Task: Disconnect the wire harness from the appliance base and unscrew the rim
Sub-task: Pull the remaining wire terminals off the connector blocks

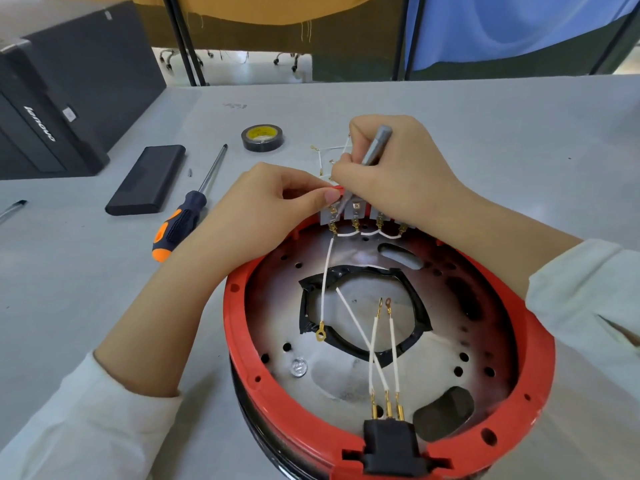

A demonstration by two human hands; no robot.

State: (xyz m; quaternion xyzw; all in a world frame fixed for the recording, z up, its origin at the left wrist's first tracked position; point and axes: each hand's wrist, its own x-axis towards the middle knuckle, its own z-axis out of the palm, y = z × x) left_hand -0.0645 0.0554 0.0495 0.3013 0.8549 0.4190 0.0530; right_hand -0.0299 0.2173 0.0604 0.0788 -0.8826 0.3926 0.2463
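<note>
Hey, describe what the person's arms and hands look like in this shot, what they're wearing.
Both arms wear loose, pale whitish long sleeves, the left sleeve and the right sleeve pushed up so the forearms are bare. The left hand and right hand are bare: no gloves, and no rings, watch or bracelet show. The sleeves have no visible markings.

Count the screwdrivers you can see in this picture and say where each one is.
2. One screwdriver with an orange-and-blue handle lies on the table left of the base. A thin grey one is held in the right hand. Others may be hidden.
</note>
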